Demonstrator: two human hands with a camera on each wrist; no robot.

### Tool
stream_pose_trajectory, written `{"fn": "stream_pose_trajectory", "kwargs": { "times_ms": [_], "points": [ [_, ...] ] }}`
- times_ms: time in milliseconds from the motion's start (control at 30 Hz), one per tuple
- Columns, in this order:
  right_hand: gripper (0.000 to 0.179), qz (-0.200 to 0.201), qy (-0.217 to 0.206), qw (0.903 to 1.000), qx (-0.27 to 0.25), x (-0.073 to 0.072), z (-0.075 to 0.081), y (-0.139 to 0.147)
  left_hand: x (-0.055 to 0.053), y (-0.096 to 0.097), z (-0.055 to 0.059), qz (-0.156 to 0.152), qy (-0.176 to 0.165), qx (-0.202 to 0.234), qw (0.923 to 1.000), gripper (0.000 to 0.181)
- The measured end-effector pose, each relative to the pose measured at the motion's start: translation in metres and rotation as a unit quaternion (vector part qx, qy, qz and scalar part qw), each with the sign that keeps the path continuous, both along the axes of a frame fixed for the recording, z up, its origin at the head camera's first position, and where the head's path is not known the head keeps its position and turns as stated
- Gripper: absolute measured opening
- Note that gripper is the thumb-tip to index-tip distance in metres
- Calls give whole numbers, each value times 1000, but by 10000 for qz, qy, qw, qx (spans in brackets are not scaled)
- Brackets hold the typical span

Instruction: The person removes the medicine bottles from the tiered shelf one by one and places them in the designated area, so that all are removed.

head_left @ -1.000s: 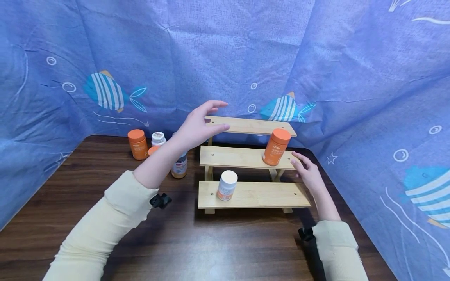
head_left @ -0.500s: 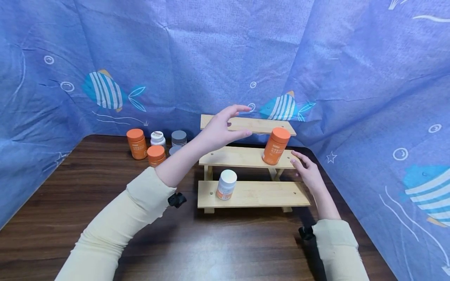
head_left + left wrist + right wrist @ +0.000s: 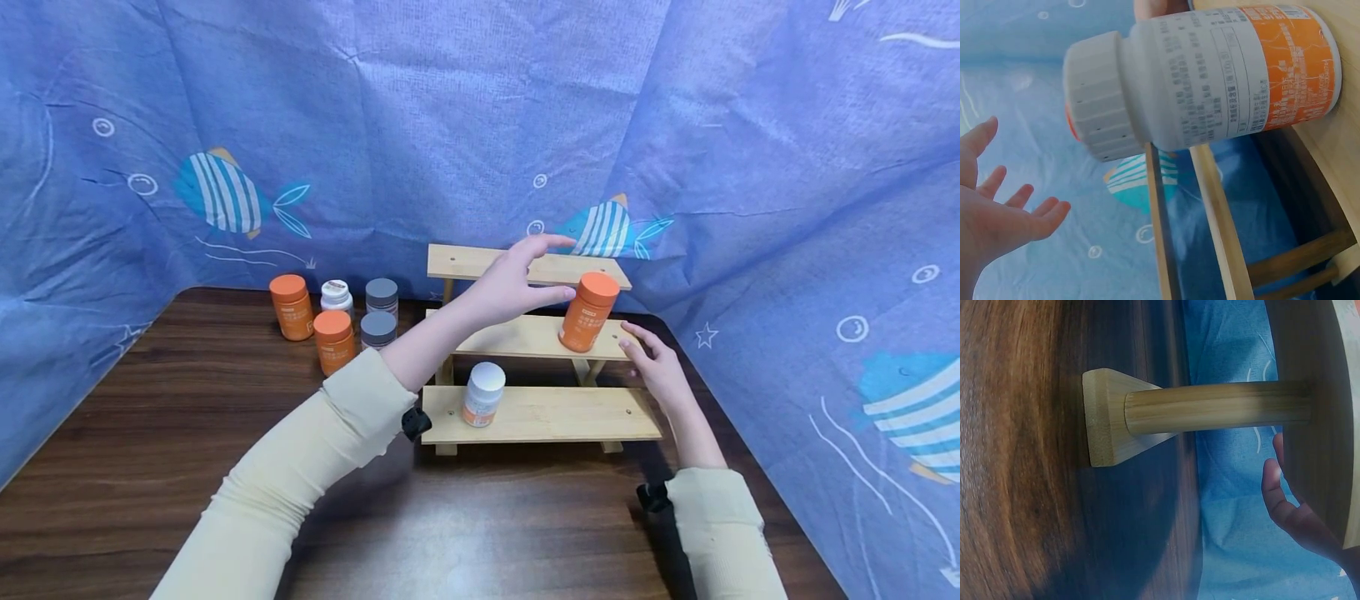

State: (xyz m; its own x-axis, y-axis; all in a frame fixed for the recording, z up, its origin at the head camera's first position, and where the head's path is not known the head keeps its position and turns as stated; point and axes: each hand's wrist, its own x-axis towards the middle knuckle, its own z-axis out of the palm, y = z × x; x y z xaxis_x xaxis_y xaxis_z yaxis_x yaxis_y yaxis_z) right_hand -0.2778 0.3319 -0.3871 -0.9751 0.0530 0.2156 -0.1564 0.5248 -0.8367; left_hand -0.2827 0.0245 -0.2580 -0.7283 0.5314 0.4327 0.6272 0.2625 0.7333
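Observation:
In the head view my left hand point(image 3: 510, 283) reaches across the wooden shelf rack, fingers spread and holding nothing. Its thumb tip is right at the cap of an orange bottle point(image 3: 585, 321), which stands upright on the middle shelf point(image 3: 517, 337). The same hand point(image 3: 1007, 215) shows empty in the left wrist view, beyond a white bottle point(image 3: 1210, 81) with an orange label band. That bottle stands upright toward the left of the bottom shelf point(image 3: 570, 415). My right hand point(image 3: 654, 364) rests its fingertips at the middle shelf's right end, fingers loosely bent.
Left of the rack stand two orange bottles point(image 3: 291, 308), a white bottle point(image 3: 337, 296) and two dark-capped bottles point(image 3: 381, 293). The top shelf point(image 3: 468, 262) rises at the back, before a blue fish-print cloth point(image 3: 420, 125). Dark wooden table point(image 3: 480, 525) lies in front.
My left hand has moved right, from the rack's left end to beside the orange bottle, uncovering bottles at the left. My right hand has stayed in place.

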Motion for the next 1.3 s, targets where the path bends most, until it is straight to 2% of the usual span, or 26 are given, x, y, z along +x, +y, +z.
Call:
{"fn": "stream_pose_trajectory", "kwargs": {
  "times_ms": [300, 467, 567, 967, 1167, 1300],
  "points": [
    [53, -1, -23, 10000, -2, 0, -3, 1, -10, 17, -9, -395, -171, -344, 9985, 65],
    [53, 28, -26, 10000, 2, 1, -3, 1, -15, 25, -15, -584, -125, -463, 9971, 64],
    [52, 23, -14, 10000, -8, 1, -2, 1, -18, 30, -17, -582, -106, -461, 9972, 63],
    [53, 34, -33, 9999, -90, 0, 0, -1, -32, 42, -29, -648, -465, -485, 9956, 63],
    [52, 40, -45, 9999, -149, 0, 1, 0, -34, 48, -34, -657, -557, -589, 9945, 61],
    [51, 74, -56, 9996, -254, 2, 5, -3, -35, 50, -35, -697, -619, -450, 9946, 59]
  ]
}}
